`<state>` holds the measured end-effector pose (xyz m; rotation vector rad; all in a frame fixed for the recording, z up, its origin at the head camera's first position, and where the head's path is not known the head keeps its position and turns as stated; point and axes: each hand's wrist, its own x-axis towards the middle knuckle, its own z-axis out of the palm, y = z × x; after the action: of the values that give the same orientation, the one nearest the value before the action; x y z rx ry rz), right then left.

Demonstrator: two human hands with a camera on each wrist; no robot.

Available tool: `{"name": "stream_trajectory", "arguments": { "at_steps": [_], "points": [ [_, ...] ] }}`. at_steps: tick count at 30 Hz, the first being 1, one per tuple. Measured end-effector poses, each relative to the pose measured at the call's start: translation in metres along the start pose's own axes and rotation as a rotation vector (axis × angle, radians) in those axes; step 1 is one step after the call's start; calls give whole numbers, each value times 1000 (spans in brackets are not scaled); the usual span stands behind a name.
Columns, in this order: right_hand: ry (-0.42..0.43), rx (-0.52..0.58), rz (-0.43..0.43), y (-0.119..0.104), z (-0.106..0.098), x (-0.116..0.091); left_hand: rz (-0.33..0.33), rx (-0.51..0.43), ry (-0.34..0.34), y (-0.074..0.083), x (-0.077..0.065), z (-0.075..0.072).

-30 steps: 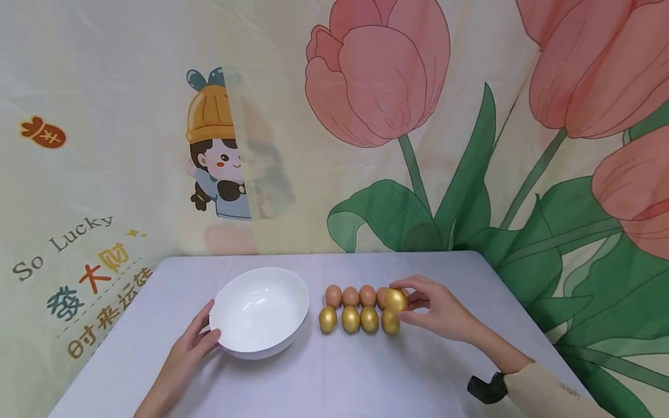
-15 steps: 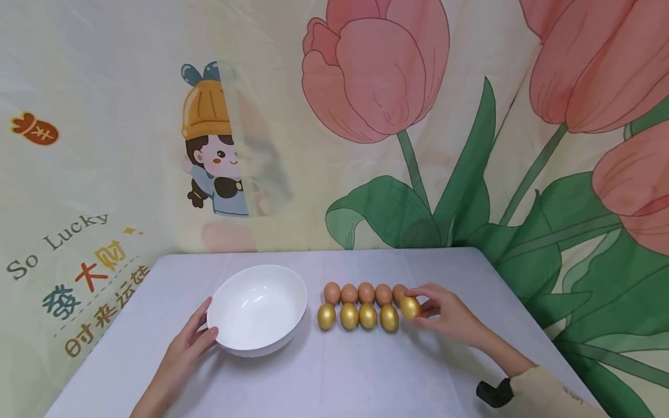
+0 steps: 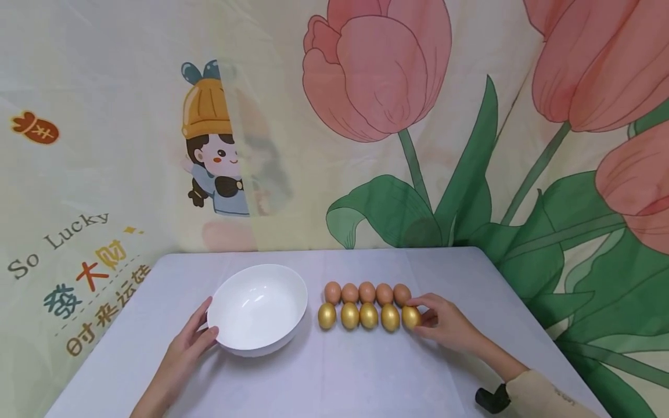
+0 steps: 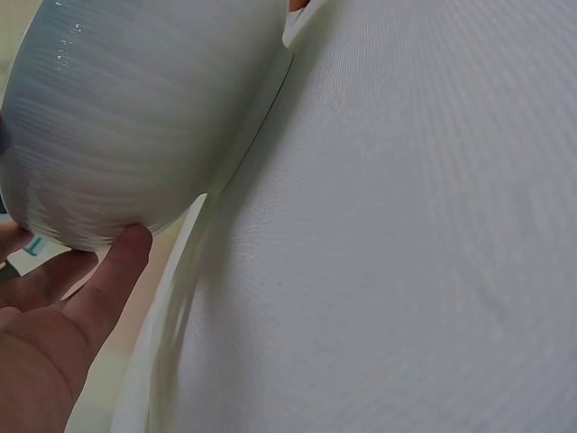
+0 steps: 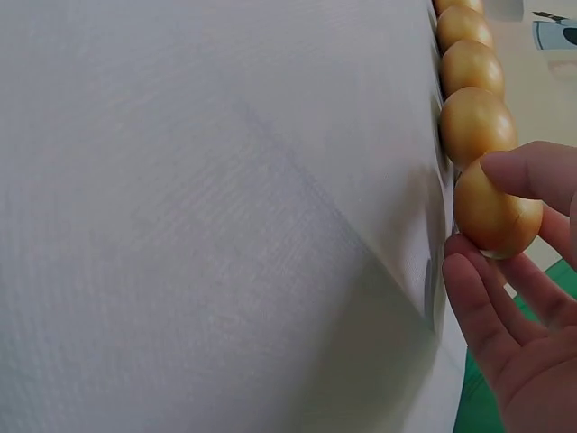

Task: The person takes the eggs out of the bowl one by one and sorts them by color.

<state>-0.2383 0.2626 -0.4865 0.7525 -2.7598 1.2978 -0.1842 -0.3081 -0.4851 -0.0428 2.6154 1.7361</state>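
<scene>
A golden egg (image 3: 410, 317) stands on the table at the right end of the front row, pinched between the thumb and fingers of my right hand (image 3: 444, 323). The right wrist view shows the thumb on the side of this egg (image 5: 499, 212), with the fingers about it. My left hand (image 3: 188, 342) rests its fingers and thumb against the left side of a white bowl (image 3: 258, 310). The left wrist view has the thumb touching the outer wall of the bowl (image 4: 144, 108). The inside of the bowl shows no contents.
Several golden eggs (image 3: 369, 315) continue the front row leftward, beside the bowl. Behind them runs a row of brown eggs (image 3: 367, 292). A white cloth covers the table (image 3: 340, 377), and a printed flower backdrop (image 3: 384, 75) hangs behind it.
My right hand has carried the golden egg right and lowered it to the table at the row's end. The left hand and bowl have hardly moved.
</scene>
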Motion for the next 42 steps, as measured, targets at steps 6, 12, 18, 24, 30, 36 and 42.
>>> {"name": "stream_trajectory", "arguments": {
  "at_steps": [6,12,18,24,30,36,42],
  "points": [
    [1,-19,25,1,3,-1,-17,23,0,0,0,1],
    [12,-53,44,-1,5,1,-14,26,-1,0,0,2],
    [12,-61,46,-2,6,2,-32,50,-4,1,1,1],
    [12,-80,42,-1,6,2,-41,70,-4,1,2,1],
    [4,-75,46,0,4,1,-29,62,-7,1,2,2],
    [5,-64,58,-2,2,-1,-44,58,-11,2,4,3],
    [2,-63,68,-4,0,-2,-34,75,-6,3,4,3]
  ]
}}
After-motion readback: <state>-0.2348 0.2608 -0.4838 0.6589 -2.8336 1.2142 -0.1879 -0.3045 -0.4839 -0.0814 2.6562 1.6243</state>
